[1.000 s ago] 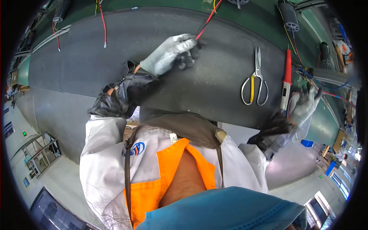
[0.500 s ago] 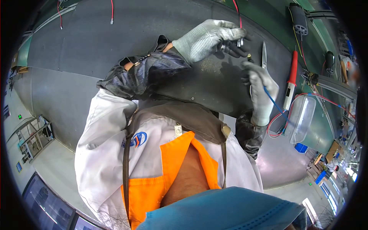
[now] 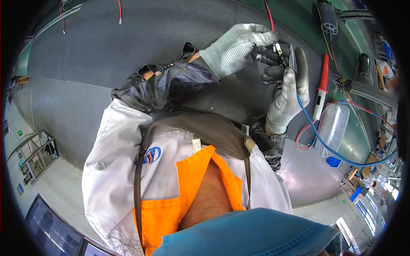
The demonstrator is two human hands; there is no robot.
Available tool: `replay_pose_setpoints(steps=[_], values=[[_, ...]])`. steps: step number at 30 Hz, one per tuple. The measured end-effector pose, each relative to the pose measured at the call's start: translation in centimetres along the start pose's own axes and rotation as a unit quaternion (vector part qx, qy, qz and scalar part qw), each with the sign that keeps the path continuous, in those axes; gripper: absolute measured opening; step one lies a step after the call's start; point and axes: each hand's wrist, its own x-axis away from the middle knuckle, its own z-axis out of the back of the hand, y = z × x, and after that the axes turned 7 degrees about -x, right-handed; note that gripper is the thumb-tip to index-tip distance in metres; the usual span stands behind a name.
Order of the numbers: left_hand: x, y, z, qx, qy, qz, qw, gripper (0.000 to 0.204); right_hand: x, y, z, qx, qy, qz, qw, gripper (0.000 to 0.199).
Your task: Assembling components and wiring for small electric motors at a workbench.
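Observation:
My left hand (image 3: 237, 49), in a grey-white coated glove, pinches a pair of red and black wires (image 3: 270, 21) just above their metal terminals (image 3: 278, 48). Close against those terminals are the fingertips of my gloved right hand (image 3: 284, 100), closed around the end of a blue wire (image 3: 318, 136). Its index finger points upward, away from the others. From the right palm the blue wire runs down and off to the right. Fingers hide the exact contact between the wire ends. Behind the right fingers a pointed metal blade (image 3: 292, 55) is partly covered.
A red-handled tool with a white body (image 3: 319, 102) lies right of my right hand, beside a clear plastic tray (image 3: 337, 123) and a loop of red wire (image 3: 299, 143). Cylindrical motors (image 3: 328, 21) stand at the far right. Red leads (image 3: 120, 13) hang at the far left.
My right hand has moved up and left to meet the terminals, its index finger now raised. My left hand has shifted slightly right with the wires. More blue wire shows, stretched toward the right.

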Motion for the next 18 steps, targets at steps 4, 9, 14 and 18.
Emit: replay_pose_setpoints(steps=[4, 9, 14, 18], values=[[0.4, -0.2, -0.7, 0.008, 0.001, -0.018, 1.0, 0.03, 0.1, 0.3, -0.6, -0.01, 0.005, 0.01, 1.0, 0.05], [-0.2, -1.6, -1.2, 0.073, -0.027, -0.013, 0.997, 0.035, -0.9, 1.8, -0.8, -0.04, 0.001, 0.04, 0.998, 0.048], [-0.5, -2.3, 1.8, 0.083, -0.053, -0.002, 0.995, 0.036, -2.2, 1.0, 1.9, -0.011, -0.088, -0.079, 0.993, 0.061], [-1.0, -1.7, 4.5, 0.063, -0.028, -0.005, 0.998, 0.036, -4.6, 0.4, 11.4, 0.569, -0.001, 0.174, 0.804, 0.068]])
